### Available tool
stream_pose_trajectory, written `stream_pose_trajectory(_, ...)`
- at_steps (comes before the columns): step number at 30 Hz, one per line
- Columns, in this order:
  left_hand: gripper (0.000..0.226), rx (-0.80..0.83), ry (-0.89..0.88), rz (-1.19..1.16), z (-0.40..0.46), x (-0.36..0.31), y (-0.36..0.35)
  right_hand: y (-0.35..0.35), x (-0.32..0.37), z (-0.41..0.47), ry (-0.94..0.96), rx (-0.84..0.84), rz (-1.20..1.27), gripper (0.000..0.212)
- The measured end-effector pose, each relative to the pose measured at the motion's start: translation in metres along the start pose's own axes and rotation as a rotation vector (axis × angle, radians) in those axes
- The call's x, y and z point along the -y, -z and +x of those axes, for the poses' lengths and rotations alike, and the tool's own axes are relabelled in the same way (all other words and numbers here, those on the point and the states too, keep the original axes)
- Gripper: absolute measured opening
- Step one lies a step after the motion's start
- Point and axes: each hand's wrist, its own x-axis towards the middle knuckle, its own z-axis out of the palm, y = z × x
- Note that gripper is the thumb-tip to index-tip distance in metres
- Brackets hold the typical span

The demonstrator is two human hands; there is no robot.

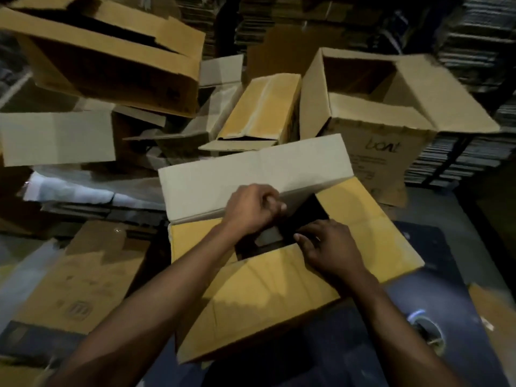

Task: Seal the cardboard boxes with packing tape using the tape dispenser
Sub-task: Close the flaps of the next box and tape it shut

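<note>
A yellow-brown cardboard box (259,297) sits in front of me with its top flaps partly folded and a dark gap in the middle. My left hand (251,210) grips the edge of the pale far flap (251,174), which stands tilted up. My right hand (326,247) rests with bent fingers on the edge of the near flap beside the gap. A roll of clear packing tape (425,328) lies on the dark floor at the lower right, apart from both hands. No dispenser body is clearly visible.
Open boxes crowd the back: one at upper left (106,57), one at upper right (391,101), a narrow yellow one (262,107) between them. Flattened cardboard (81,277) lies at the left. Stacks of flat sheets (474,37) line the right wall.
</note>
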Motion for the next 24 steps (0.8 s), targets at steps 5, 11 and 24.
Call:
stream_pose_trajectory(5,0.056,-0.334,-0.179,0.393,0.060,-0.020,0.016,0.002,0.003,-0.004,-0.062,-0.028,0.023,0.035)
stream_pose_trajectory(11,0.070,-0.016,0.058,0.550,0.086,-0.037,0.023,0.008,0.012,-0.007,-0.182,-0.086,0.064,0.039)
stream_pose_trajectory(24,0.092,0.376,0.003,0.535,-0.116,-0.069,-0.061,0.023,-0.016,-0.009,-0.633,-0.196,0.036,0.046)
